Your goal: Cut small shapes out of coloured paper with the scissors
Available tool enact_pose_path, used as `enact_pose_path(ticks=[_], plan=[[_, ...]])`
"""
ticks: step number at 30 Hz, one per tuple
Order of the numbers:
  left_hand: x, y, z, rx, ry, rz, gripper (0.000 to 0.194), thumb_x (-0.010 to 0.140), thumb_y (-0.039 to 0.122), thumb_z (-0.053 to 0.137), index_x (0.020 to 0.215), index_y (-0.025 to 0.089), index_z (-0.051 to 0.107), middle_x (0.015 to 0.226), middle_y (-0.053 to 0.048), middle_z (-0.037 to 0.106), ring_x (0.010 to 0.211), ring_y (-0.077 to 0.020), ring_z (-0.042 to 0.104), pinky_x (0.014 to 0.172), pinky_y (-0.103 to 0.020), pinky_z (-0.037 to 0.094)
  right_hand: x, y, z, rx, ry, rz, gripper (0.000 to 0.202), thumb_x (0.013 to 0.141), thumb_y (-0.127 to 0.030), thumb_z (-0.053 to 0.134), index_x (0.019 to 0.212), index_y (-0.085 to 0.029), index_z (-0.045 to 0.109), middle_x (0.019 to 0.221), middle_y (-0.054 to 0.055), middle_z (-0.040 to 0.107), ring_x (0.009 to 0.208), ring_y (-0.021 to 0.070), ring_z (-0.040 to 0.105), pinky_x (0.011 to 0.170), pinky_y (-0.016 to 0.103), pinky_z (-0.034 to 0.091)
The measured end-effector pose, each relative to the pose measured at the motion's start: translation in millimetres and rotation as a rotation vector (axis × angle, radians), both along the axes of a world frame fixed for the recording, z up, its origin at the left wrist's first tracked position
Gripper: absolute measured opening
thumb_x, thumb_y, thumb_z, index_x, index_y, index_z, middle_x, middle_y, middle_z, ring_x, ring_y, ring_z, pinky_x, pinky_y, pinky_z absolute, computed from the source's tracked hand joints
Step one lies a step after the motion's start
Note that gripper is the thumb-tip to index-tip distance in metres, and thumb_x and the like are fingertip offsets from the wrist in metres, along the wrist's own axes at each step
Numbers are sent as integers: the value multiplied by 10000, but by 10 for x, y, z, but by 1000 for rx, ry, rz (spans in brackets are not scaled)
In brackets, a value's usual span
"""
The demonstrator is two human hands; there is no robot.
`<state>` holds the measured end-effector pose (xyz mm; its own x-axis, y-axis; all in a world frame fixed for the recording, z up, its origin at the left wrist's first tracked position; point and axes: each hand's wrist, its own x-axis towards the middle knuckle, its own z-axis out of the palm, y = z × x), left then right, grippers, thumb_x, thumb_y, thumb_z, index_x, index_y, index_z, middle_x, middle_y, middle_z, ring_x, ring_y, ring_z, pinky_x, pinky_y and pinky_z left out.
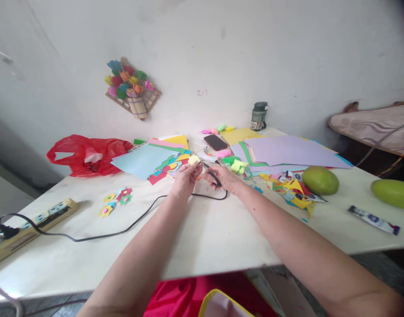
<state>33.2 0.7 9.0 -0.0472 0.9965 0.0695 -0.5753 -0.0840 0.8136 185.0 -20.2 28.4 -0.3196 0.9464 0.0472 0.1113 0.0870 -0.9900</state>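
Between thumb and fingers, my left hand (pixel 186 177) pinches a small pale yellow paper piece (pixel 193 160) near the middle of the table. Just to its right, my right hand (pixel 222 178) grips black-handled scissors (pixel 214 177), whose blades point up and left toward the paper. The two hands are close together above the white table. Beyond them lie colored paper cutouts (pixel 170 167). Paper flowers (pixel 125 197) in yellow, red and green lie flat at the left.
A black cable (pixel 123 232) runs from a power strip (pixel 58 212) past the hands. Around them are a red plastic bag (pixel 89 154), phone (pixel 215 142), purple paper (pixel 288 149), paper scraps (pixel 292 193), green fruit (pixel 320 180), a tube (pixel 373 220) and a bottle (pixel 259 116).
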Motion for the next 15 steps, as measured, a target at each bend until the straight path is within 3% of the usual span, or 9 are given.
enact_pose_path(ticks=[15], plan=[[29,-18,41,-25,-88,-4,156,715,79,770,660,125,631,647,-22,690,610,-95,662,734,-223,564,-8,13,1,-19,-20,10,332,678,-375,823,729,-173,565,486,-74,534,399,61,466,368,170,356]])
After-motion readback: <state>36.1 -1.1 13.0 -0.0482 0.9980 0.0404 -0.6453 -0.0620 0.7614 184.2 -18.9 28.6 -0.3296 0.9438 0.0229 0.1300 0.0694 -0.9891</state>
